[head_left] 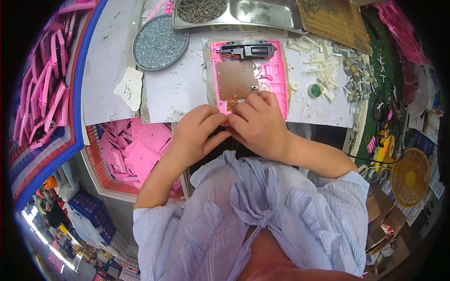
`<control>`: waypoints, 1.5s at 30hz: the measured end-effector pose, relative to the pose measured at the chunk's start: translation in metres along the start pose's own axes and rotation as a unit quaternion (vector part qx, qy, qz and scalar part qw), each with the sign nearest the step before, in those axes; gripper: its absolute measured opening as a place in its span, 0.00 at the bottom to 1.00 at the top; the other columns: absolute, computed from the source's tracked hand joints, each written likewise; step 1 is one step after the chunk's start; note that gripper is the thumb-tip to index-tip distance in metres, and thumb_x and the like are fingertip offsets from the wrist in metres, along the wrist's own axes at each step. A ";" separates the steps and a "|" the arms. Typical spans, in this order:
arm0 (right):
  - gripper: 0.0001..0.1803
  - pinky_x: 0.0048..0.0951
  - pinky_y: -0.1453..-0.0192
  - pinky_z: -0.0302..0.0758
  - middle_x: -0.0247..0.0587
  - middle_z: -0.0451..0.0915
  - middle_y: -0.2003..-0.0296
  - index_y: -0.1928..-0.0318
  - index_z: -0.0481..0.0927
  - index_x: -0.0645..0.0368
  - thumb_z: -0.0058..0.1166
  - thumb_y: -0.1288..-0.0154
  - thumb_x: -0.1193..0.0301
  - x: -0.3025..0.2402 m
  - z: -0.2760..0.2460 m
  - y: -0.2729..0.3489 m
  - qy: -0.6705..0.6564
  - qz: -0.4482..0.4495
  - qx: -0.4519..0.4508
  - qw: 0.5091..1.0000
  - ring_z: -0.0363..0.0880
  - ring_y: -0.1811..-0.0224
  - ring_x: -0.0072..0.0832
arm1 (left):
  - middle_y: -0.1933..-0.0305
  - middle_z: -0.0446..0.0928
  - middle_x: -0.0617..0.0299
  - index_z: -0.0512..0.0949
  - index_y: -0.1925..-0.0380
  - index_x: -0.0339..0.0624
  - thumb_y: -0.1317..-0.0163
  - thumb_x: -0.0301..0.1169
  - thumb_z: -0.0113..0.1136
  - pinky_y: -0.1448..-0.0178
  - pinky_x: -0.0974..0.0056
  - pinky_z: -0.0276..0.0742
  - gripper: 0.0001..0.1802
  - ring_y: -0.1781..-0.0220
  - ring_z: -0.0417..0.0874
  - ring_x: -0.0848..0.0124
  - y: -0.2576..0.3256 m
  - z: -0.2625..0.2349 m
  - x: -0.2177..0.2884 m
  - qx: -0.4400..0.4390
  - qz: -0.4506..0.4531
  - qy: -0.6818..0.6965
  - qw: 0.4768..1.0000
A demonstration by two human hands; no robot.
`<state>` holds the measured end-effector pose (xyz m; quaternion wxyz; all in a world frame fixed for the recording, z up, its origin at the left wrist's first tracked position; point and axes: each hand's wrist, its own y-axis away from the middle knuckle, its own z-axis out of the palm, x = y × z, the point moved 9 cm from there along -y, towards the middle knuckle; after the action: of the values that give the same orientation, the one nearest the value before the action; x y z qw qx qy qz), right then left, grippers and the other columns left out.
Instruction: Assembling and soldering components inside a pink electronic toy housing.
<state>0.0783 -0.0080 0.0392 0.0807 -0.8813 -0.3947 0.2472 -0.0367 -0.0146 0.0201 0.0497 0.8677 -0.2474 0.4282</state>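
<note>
Pink housing [283,84] on desk [173,89], brown board [234,79] inside, black part [248,50] across far end | left hand [199,131]: fingers curled at near edge, grip hidden, can't tell | right hand [261,124]: bent over same edge, hold likewise unclear | white plastic parts [323,68] to right

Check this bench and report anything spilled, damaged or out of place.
The white plastic parts lie in a loose jumble right of the pink housing, whereas small silvery pieces sit in a round tray. The white scrap at left has irregular, torn-looking edges.
</note>
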 end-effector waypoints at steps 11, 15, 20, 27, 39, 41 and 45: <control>0.12 0.40 0.47 0.75 0.36 0.84 0.56 0.64 0.85 0.54 0.72 0.50 0.73 0.071 -0.036 0.039 -0.090 -0.006 0.061 0.994 0.80 0.51 0.40 | 0.66 0.77 0.59 0.83 0.63 0.44 0.45 0.29 0.75 0.67 0.56 0.75 0.11 0.67 0.80 0.59 -0.009 -0.002 -0.002 0.010 0.112 -0.044 0.993; 0.10 0.40 0.47 0.76 0.37 0.85 0.58 0.63 0.86 0.55 0.70 0.47 0.74 0.077 -0.043 0.034 -0.168 -0.014 0.034 0.985 0.82 0.52 0.40 | 0.66 0.77 0.58 0.83 0.64 0.43 0.47 0.29 0.75 0.67 0.55 0.74 0.11 0.68 0.80 0.58 -0.012 -0.001 0.004 -0.018 0.121 -0.068 0.990; 0.05 0.39 0.47 0.78 0.41 0.85 0.64 0.64 0.84 0.61 0.67 0.40 0.75 0.153 -0.121 0.009 -0.189 0.023 0.121 0.974 0.84 0.58 0.39 | 0.67 0.76 0.58 0.83 0.66 0.43 0.49 0.28 0.76 0.66 0.54 0.74 0.12 0.68 0.80 0.57 -0.012 0.000 0.001 -0.012 0.109 -0.057 0.992; 0.09 0.33 0.50 0.77 0.38 0.85 0.63 0.58 0.87 0.59 0.62 0.34 0.68 0.348 -0.237 -0.102 0.192 0.088 0.210 0.955 0.82 0.57 0.34 | 0.67 0.76 0.58 0.83 0.65 0.43 0.50 0.28 0.77 0.66 0.55 0.75 0.13 0.68 0.80 0.58 -0.015 0.007 -0.006 -0.030 0.075 -0.024 0.996; 0.10 0.38 0.56 0.81 0.47 0.86 0.64 0.59 0.86 0.63 0.63 0.38 0.71 0.354 -0.230 -0.136 0.320 -0.006 0.061 0.945 0.86 0.62 0.42 | 0.66 0.76 0.58 0.82 0.64 0.44 0.50 0.27 0.78 0.67 0.57 0.76 0.14 0.68 0.80 0.58 -0.010 0.005 -0.007 -0.007 0.057 -0.013 0.998; 0.08 0.37 0.55 0.80 0.45 0.86 0.62 0.58 0.85 0.64 0.62 0.36 0.73 0.345 -0.259 -0.119 0.239 0.049 0.167 0.955 0.86 0.60 0.38 | 0.66 0.75 0.58 0.82 0.64 0.44 0.49 0.27 0.77 0.66 0.56 0.76 0.14 0.68 0.81 0.58 -0.008 0.003 -0.006 0.004 0.055 -0.017 0.998; 0.12 0.35 0.44 0.79 0.40 0.85 0.52 0.48 0.83 0.67 0.59 0.30 0.78 0.283 -0.238 -0.079 -0.156 0.207 0.231 0.938 0.83 0.49 0.28 | 0.65 0.76 0.56 0.82 0.63 0.43 0.47 0.26 0.76 0.65 0.56 0.77 0.13 0.67 0.81 0.57 -0.007 0.003 -0.010 0.008 0.051 -0.012 0.999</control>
<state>0.3055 0.2656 0.1666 0.1669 -0.8507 -0.1433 0.4774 -0.0366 -0.0057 0.0113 0.0180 0.8593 -0.2887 0.4217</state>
